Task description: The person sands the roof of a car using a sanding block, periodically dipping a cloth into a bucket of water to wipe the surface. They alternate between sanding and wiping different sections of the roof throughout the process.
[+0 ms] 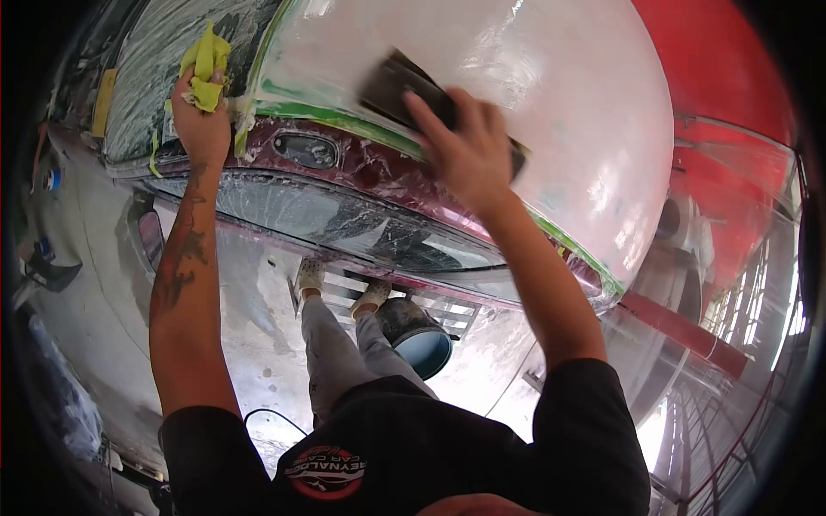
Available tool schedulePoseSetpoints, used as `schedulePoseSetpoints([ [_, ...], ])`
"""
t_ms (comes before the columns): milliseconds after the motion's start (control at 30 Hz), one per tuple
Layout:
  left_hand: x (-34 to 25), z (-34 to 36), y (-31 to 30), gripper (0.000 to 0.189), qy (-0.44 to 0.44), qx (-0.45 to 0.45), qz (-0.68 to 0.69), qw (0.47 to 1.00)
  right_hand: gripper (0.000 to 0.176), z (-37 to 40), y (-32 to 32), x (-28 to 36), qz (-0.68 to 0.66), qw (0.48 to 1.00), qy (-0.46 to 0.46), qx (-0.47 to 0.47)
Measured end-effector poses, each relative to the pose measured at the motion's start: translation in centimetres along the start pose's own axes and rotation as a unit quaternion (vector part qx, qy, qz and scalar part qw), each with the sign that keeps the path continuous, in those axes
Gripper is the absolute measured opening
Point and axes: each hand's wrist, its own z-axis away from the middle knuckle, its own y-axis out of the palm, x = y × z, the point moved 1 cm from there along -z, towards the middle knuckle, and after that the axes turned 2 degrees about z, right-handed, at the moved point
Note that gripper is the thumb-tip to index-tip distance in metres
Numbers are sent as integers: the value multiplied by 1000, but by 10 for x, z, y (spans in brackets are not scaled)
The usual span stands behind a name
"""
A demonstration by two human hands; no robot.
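Observation:
My left hand (201, 122) is closed round a crumpled yellow-green cloth (206, 64), above the wet, streaked windshield (155, 69) near the roof's edge. On the whitish, wet car roof (551, 77), my right hand (469, 150) grips a long dark sanding block (391, 86), its fingers over the top and slightly blurred. The block lies at a slant close to the green masking tape (335, 116) along the roof edge. Below the tape runs the maroon door frame (379, 163), spattered with whitish residue.
My feet stand on a slatted platform (465, 318) beside the car. A bucket (422, 348) with a blue inside is next to my legs. A side mirror (151, 236) sticks out at left. A red panel (731, 52) stands beyond the roof at right.

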Motion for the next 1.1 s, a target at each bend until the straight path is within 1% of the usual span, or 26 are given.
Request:
schedulePoseSetpoints([
  [67,0,2,0,42,-23,8,0,1000,53,73,-23,-59,38,999,-6,21],
  [100,-3,2,1,41,-19,3,5,1000,54,116,-34,-90,49,998,0,27],
  [133,-1,3,1,41,-21,1,6,1000,56,138,-40,-110,59,998,3,31],
  [233,2,0,3,42,11,5,-17,1000,58,119,-33,-100,29,999,-16,20],
  [267,0,1,2,42,2,4,-23,1000,57,85,-28,-75,-1,999,-39,18],
  [300,-2,2,2,43,-6,3,-30,1000,58,50,-21,-45,-19,999,-42,15],
  [333,-1,3,2,43,1,11,-28,1000,57,11,-9,-16,-24,997,-70,-8],
  [367,4,3,3,44,-13,13,-11,1000,54,-21,12,11,-57,994,-85,-24],
  [400,8,1,2,45,-26,12,4,1000,47,-51,29,35,-46,993,-109,-21],
  [467,8,2,2,46,-4,17,11,1000,42,-86,43,62,-50,996,-70,10],
  [500,8,1,0,45,-12,12,0,1000,42,-78,40,54,-51,997,-60,5],
  [567,11,1,0,43,-15,1,-9,1000,40,-50,27,25,-78,997,-23,-10],
  [600,9,0,2,43,-15,-2,-6,1000,41,-27,17,-7,-63,997,17,-40],
  [633,7,1,1,42,-5,1,-8,1000,43,-3,14,-53,-23,996,54,-62],
  [667,7,2,0,42,3,1,-10,1000,44,23,8,-101,24,987,144,-72],
  [700,9,2,-1,42,1,-1,-9,1000,44,52,6,-164,51,978,178,-101],
  [733,12,2,-1,41,-5,7,-4,1000,44,79,-7,-210,108,952,275,-78],
  [767,14,-1,0,40,-9,12,2,1000,44,106,-18,-251,70,909,407,-53],
  [800,12,-3,1,40,-7,7,5,1000,48,136,-24,-285,82,916,391,-40],
  [833,9,-2,1,40,-11,9,8,1000,50,155,-36,-288,93,939,331,-6],
  [867,8,0,1,39,-18,11,11,1000,50,164,-40,-284,93,939,331,-5],
  [933,11,2,1,39,-8,6,8,1000,52,169,-38,-283,84,925,367,49],
  [967,11,2,1,39,6,8,6,1000,53,170,-26,-283,82,933,351,1],
  [1000,8,2,1,39,8,8,5,1000,53,155,-17,-264,117,928,352,-28],
  [1067,3,1,1,39,-17,17,-13,1000,52,110,-3,-205,125,928,347,-54],
  [1100,3,0,1,39,-14,17,-15,1000,52,81,3,-166,97,940,315,-87],
])
